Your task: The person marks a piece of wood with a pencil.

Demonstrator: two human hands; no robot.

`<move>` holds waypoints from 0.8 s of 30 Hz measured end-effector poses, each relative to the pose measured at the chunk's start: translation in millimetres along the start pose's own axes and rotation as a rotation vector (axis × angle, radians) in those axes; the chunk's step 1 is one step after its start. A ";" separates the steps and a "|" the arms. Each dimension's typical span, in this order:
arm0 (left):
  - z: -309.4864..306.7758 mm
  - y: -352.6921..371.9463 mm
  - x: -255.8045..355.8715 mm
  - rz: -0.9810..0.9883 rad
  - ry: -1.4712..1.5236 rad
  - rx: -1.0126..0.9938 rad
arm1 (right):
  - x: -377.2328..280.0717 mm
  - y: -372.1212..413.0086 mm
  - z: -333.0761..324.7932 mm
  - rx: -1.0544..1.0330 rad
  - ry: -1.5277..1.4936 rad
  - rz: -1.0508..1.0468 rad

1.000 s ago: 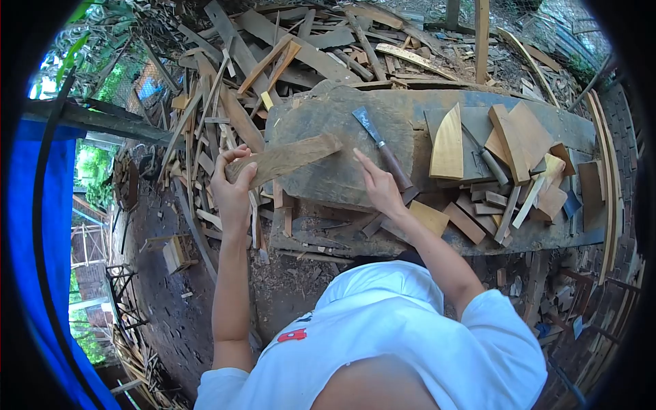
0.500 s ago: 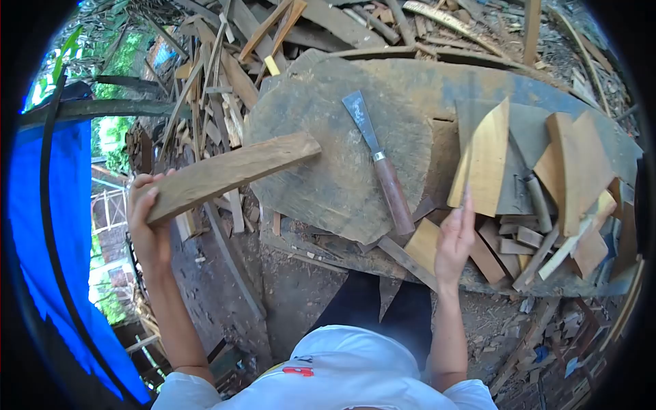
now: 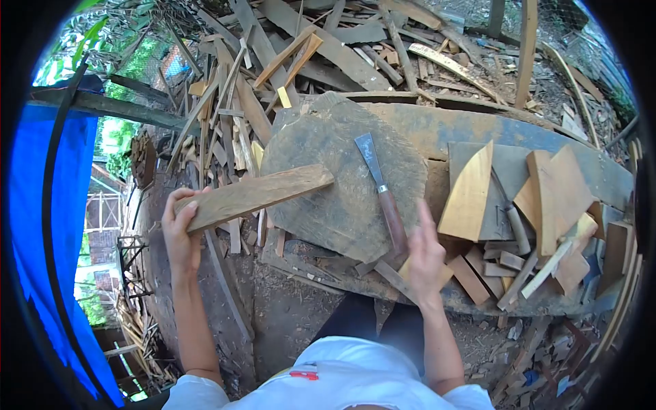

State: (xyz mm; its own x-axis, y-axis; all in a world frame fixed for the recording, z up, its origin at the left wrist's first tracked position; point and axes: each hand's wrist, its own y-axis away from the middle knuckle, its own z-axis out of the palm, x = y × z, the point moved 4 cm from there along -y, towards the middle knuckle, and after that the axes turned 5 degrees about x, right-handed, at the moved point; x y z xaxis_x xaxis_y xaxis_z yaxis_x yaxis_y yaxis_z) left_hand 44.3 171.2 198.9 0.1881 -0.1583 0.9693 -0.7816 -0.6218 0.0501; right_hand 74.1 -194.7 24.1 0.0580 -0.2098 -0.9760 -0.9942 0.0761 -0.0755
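Observation:
My left hand (image 3: 182, 229) is closed around the near end of a thick brown wooden board (image 3: 263, 195). The board's far end lies over a round wooden chopping block (image 3: 307, 150). On that block is a broad-bladed knife (image 3: 390, 212) with a dark wooden handle, its blade pointing away from me. My right hand (image 3: 426, 263) is just right of the knife's handle, smeared by motion. Whether it holds anything thin I cannot make out. A pale, curved-edge piece of wood (image 3: 470, 198) lies to the right of that hand.
On the workbench's right lie a second handled tool (image 3: 514, 222), cut wood shapes (image 3: 544, 201) and several small offcuts. Scrap wood (image 3: 328, 48) is piled behind the bench. A blue tarp (image 3: 51, 253) hangs at left. Wood chips cover the ground.
My right hand has moved left, from in front of the pale wood piece to beside the knife handle. A thin blurred shape above it no longer shows. My left hand still grips the board.

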 end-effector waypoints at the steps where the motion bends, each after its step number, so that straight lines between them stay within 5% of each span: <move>1: 3.4 1.2 0.7 0.032 0.000 -0.043 | -19.8 -1.7 13.7 -0.073 -0.061 -0.022; 5: 7.9 14.0 4.9 0.070 0.006 -0.110 | -37.9 3.7 96.3 -0.435 0.091 0.017; 18: 4.6 78.6 -18.8 0.375 -0.222 -0.072 | -47.8 -11.7 152.5 -0.374 0.377 -0.035; 24: 19.6 83.3 -5.6 0.479 -0.289 -0.119 | -53.5 4.5 120.4 -0.443 0.419 -0.024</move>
State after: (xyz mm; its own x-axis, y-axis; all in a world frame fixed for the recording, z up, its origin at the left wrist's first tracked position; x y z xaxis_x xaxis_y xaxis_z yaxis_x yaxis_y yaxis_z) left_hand -10.2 105.3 192.9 -0.0621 -0.6147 0.7863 -0.8782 -0.3406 -0.3357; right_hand 77.4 -65.8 51.4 0.1299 -0.5788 -0.8050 -0.9413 -0.3270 0.0833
